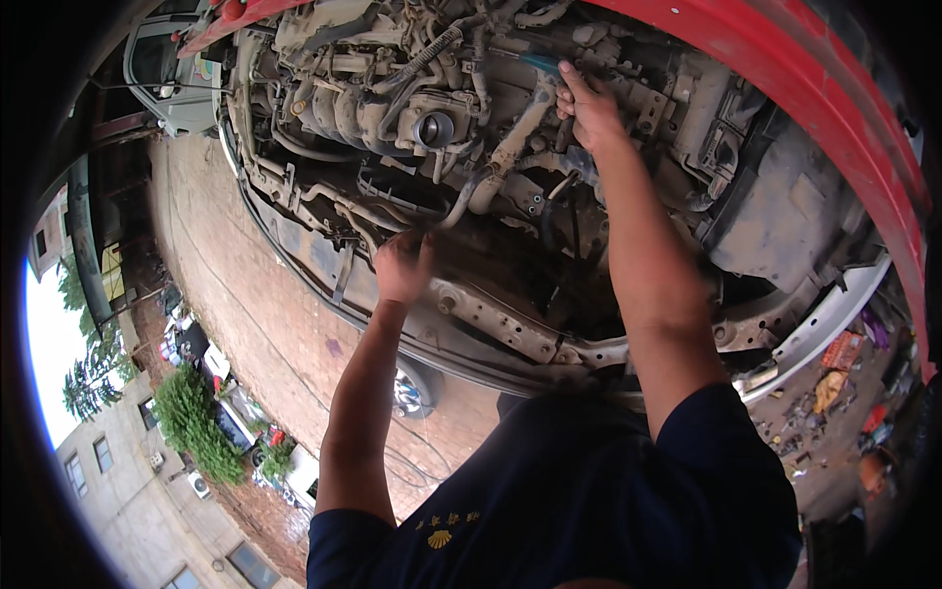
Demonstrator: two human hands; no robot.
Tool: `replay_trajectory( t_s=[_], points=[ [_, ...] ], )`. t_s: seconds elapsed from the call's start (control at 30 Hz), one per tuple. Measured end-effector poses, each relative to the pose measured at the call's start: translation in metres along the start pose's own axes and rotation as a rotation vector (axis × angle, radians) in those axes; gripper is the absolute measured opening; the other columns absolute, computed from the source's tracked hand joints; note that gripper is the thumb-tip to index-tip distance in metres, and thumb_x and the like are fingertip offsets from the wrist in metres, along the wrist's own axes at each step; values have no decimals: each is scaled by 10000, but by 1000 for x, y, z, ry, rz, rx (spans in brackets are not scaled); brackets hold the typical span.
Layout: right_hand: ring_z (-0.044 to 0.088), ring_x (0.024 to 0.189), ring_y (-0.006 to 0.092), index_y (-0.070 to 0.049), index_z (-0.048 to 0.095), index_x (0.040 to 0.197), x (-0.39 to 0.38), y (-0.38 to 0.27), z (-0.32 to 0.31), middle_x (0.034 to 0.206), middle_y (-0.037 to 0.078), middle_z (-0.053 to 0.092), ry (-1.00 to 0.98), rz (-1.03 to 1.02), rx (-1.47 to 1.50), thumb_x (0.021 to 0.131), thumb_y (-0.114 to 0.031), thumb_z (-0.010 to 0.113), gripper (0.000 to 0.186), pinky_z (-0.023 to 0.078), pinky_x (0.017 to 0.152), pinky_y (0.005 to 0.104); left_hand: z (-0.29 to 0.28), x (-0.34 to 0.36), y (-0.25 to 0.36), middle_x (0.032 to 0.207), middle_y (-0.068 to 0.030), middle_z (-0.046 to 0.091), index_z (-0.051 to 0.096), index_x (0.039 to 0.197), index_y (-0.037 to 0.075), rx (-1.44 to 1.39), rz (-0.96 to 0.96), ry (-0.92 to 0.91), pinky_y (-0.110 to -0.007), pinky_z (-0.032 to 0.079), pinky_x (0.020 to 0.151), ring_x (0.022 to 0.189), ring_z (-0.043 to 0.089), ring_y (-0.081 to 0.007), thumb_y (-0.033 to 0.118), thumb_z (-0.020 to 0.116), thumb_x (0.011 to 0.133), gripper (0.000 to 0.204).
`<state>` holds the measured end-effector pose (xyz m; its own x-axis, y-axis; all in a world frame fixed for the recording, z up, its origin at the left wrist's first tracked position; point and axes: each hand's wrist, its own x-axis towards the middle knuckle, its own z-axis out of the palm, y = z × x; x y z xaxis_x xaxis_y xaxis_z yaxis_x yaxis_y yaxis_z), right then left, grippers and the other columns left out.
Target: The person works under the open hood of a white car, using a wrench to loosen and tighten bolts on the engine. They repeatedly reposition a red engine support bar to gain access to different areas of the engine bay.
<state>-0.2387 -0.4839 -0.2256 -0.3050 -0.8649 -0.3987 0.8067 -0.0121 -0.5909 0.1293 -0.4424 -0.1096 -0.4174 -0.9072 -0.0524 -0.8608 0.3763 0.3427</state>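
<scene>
I lean over the dusty engine bay (392, 108) of a red car (834, 108). My right hand (587, 106) reaches deep among the hoses and grips a tool with a blue-green handle (540, 65). My left hand (402, 265) is curled near the front crossmember (491, 319), by a bent hose (461, 201); blur hides whether it holds anything. A round open throttle port (434, 128) sits between the two hands.
A brick-paved ground (245, 304) lies left of the car. Scattered litter and parts (834, 383) lie on the ground at right. Parked cars, a green bush (191, 417) and buildings show at the lower left. My dark blue shirt (589, 491) fills the bottom.
</scene>
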Motion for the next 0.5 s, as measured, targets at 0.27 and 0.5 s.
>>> replay_trajectory(
  t_s=[0.27,0.5],
  points=[
    [521,631,107,-70,608,880,-4,16,11,710,-20,552,143,-205,15,972,-313,718,282,460,632,304,1,4,1,818,-210,687,710,903,12,-42,19,-3,-441,530,702,787,681,-399,349,650,958,347],
    [386,549,103,-150,550,962,-1,-8,36,674,-34,426,224,297,613,1025,-365,623,236,367,585,324,-1,3,2,911,-193,716,736,947,37,-31,-52,-81,-457,546,773,879,685,-400,305,645,915,284]
  ],
)
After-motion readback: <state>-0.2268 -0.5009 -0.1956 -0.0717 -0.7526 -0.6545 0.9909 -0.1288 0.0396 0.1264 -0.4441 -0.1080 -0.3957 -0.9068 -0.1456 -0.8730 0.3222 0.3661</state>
